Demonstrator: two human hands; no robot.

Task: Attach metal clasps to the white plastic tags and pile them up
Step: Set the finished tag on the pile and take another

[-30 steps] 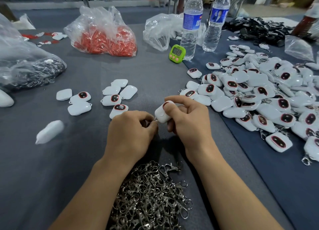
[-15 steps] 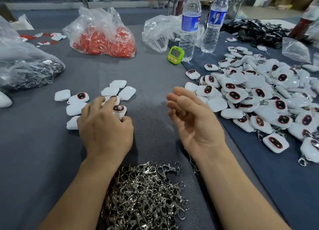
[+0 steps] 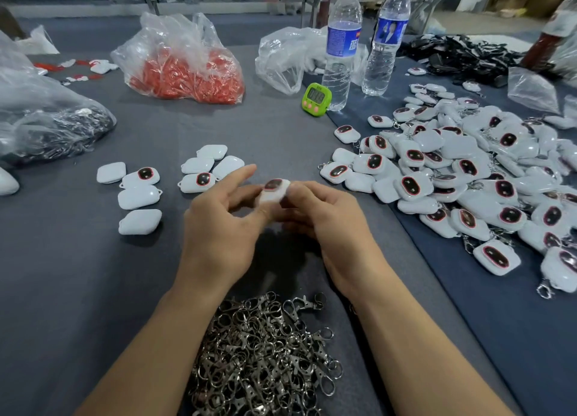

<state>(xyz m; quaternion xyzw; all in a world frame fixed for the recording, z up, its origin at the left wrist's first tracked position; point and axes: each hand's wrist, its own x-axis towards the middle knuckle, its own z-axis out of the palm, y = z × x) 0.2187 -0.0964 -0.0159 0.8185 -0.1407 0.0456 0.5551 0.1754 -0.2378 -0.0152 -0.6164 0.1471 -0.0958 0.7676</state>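
Observation:
A white plastic tag (image 3: pixel 274 191) with a dark red-rimmed oval is held above the table between both hands. My left hand (image 3: pixel 224 225) pinches its lower left side, with the index finger stretched out. My right hand (image 3: pixel 324 219) grips its right edge with curled fingers. A heap of metal clasps (image 3: pixel 265 353) lies on the cloth between my forearms. Several loose white tags (image 3: pixel 139 194) lie to the left. A large pile of tags with clasps (image 3: pixel 468 178) spreads over the right side.
A bag of red parts (image 3: pixel 187 69) sits at the back. Two water bottles (image 3: pixel 342 44) and a green timer (image 3: pixel 316 95) stand behind the pile. A grey plastic bag (image 3: pixel 46 119) lies far left. Black parts (image 3: pixel 462 56) lie at the back right.
My left hand picked a tag from the left group and brought it to the middle. My right hand, open half a second ago, has closed on the tag's right edge.

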